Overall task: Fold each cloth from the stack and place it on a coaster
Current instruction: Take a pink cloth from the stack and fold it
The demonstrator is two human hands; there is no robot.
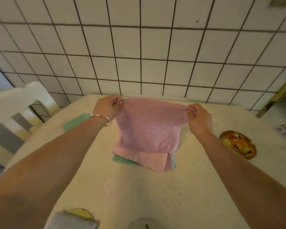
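Observation:
A pink cloth (149, 126) hangs spread between my two hands above the table. My left hand (106, 105) pinches its top left corner, and my right hand (198, 117) pinches its top right corner. The cloth's lower edge droops onto the stack of cloths (145, 161), where pink and green layers show. At the right of the table lies a round coaster (238, 144) with a cartoon picture, nothing on it. A folded green cloth (75, 122) lies at the left behind my left forearm. A folded grey cloth (74, 220) covers another coaster (81, 212) at the near left edge.
The cream table (122, 195) stands against a white tiled wall (139, 55). A white chair (20, 104) is at the left. A pale round object (145, 223) peeks in at the bottom edge. Dark clutter sits off the table's right side.

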